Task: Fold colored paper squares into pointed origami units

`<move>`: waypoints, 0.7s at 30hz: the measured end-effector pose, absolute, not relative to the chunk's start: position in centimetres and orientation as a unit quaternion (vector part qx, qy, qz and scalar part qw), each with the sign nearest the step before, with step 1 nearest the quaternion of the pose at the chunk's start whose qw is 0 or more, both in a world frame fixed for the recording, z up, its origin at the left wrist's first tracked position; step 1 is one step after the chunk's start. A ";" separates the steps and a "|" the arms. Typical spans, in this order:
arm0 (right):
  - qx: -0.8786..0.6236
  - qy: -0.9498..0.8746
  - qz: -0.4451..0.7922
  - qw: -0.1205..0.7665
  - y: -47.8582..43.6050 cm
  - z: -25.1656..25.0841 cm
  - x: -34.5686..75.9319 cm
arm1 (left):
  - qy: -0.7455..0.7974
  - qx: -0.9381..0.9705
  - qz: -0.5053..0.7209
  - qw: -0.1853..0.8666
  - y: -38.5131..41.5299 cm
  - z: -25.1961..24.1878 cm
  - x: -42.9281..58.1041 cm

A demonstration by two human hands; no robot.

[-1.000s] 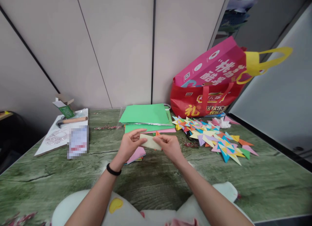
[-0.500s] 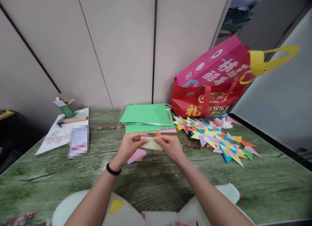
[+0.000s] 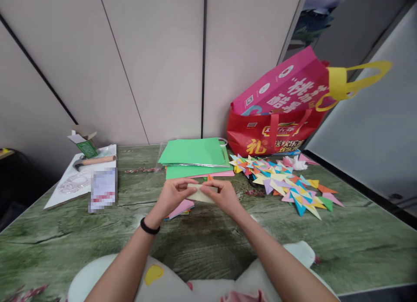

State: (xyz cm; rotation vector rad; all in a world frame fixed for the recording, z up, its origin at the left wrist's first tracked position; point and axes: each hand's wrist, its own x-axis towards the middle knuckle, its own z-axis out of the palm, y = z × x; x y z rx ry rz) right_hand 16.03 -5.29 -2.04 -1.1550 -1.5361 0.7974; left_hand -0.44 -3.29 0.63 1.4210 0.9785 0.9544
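Note:
Both hands hold a pale yellow folded paper strip [image 3: 199, 192] just above the green marbled table [image 3: 208, 245]. My left hand [image 3: 172, 196] pinches its left end, thumb on top. My right hand [image 3: 222, 195] pinches the right part, fingers curled over its upper edge. A black band sits on my left wrist. Under the hands lies a small pile of pink and coloured paper squares [image 3: 180, 208]. A stack of green paper sheets [image 3: 194, 156] lies just beyond the hands.
A heap of multicoloured folded paper stars [image 3: 286, 184] spreads to the right. A red and pink shopping bag [image 3: 280, 111] with a yellow handle stands against the wall behind it. At the left lie a white board [image 3: 70, 182], a hammer [image 3: 93, 160] and a small open box [image 3: 83, 141].
My two hands have drawn closer together on the paper strip, and less of it shows between them. The camera view has shifted slightly.

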 end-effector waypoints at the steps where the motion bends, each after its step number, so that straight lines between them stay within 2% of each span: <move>1: -0.482 -0.635 0.329 0.507 -5.3 -2.1 16.0 | 0.415 0.603 0.402 0.550 -3.3 0.6 -0.4; 21: -0.484 -0.631 0.313 0.520 -5.5 -1.8 15.7 | 0.403 0.597 0.409 0.561 -3.3 0.7 -0.5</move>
